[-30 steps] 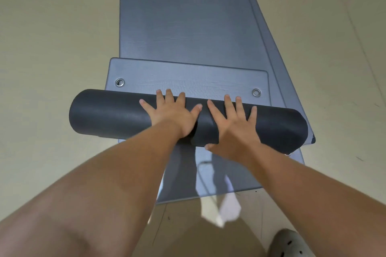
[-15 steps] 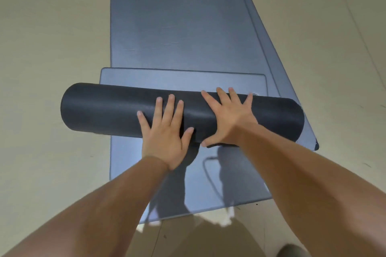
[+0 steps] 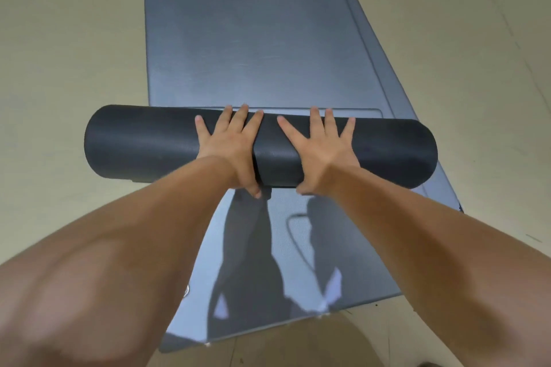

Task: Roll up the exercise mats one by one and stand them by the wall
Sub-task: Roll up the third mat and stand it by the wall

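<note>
Both arms were stretched forward, left hand (image 3: 229,143) and right hand (image 3: 322,147) flat on top of the dark rolled mat (image 3: 143,143). Fingers (image 3: 240,118) were spread wide and straight, thumbs down its near side. Roll lay crosswise on grey flat mats (image 3: 253,39) on the beige floor (image 3: 59,39), overhanging their left edge.

One wide-angle camera is riding on the person's head, facing forward and tilting steeply down at the floor (image 3: 59,39). It is looking from close over the forearms (image 3: 134,247), which are filling the lower corners of the frame. The left hand (image 3: 231,146) and right hand (image 3: 323,149) are sitting mid-frame on the rolled mat (image 3: 143,143), while the flat mats (image 3: 253,39) are stretching to the top edge.
</note>
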The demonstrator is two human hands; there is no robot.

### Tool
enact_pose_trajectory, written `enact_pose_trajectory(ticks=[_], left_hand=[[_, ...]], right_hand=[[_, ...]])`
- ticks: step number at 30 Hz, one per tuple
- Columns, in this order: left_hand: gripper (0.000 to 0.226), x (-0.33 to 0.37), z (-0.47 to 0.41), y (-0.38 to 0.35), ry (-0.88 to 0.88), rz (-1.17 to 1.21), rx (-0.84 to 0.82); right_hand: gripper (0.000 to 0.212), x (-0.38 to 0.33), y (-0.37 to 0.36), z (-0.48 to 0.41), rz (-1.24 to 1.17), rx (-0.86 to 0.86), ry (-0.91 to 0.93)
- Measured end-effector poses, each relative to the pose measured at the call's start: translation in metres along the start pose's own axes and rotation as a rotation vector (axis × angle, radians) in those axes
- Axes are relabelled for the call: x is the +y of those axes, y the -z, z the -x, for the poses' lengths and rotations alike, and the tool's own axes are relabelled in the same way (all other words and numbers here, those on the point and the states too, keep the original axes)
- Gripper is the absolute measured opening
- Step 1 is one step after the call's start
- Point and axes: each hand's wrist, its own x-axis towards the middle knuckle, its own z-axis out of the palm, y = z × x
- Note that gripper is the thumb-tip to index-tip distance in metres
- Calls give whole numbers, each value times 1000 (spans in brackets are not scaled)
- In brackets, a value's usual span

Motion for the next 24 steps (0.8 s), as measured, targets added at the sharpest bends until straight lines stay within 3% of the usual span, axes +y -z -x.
enact_pose_trajectory(ticks=[3, 6, 9, 15, 24], left_hand=[[157, -2, -9, 9, -1, -13, 10], [137, 6, -1, 0, -69, -107, 134], [125, 19, 11, -15, -18, -81, 191], [133, 16, 25, -17, -10, -55, 181], [142, -13, 103, -55, -218, -118, 142]], right_hand=[[149, 3, 13, -19, -51, -61, -7], [148, 17, 29, -33, -87, -99, 35], [144, 25, 49, -45, -142, -149, 56], [138, 14, 50, -28, -215, -199, 29], [132, -53, 1, 65, -386, -263, -119]])
